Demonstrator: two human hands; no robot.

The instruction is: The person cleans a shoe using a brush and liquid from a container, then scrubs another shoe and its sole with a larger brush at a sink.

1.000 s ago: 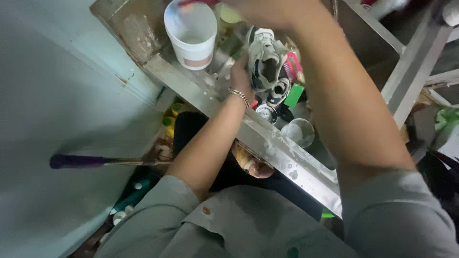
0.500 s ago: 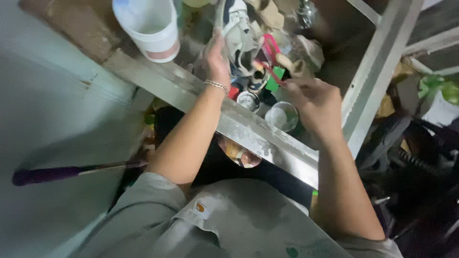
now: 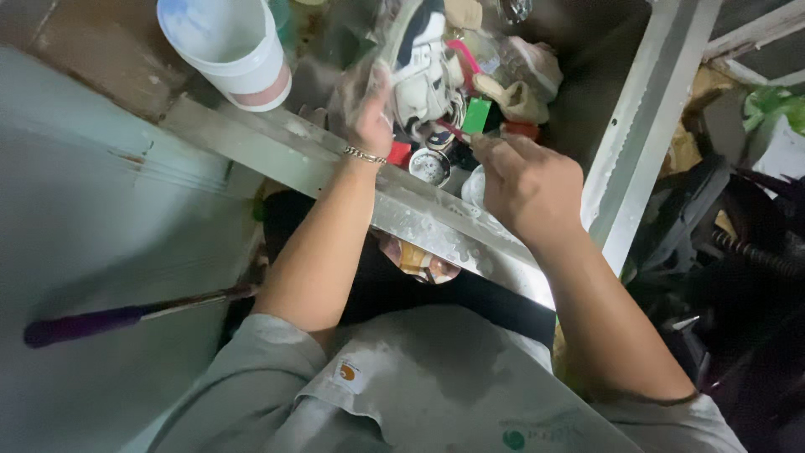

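Note:
My left hand [image 3: 369, 117] grips a dirty white and dark sneaker [image 3: 419, 59] and holds it up over a metal sink [image 3: 419, 222]. A thin bracelet circles that wrist. My right hand [image 3: 524, 180] is closed around a small brush with a red handle [image 3: 451, 131], whose tip points at the lower part of the sneaker. Whether the brush touches the shoe is hidden by blur.
A white plastic bucket [image 3: 226, 46] stands on the sink's left corner. In the basin lie a green block [image 3: 478, 116], a beige shoe or cloth [image 3: 516, 92], a pink brush [image 3: 465, 59] and a round metal lid [image 3: 430, 165]. A purple-handled tool [image 3: 84, 323] leans low left.
My right arm came down from the back of the sink, and its hand now holds the small brush close below the sneaker. My left hand has kept the sneaker raised.

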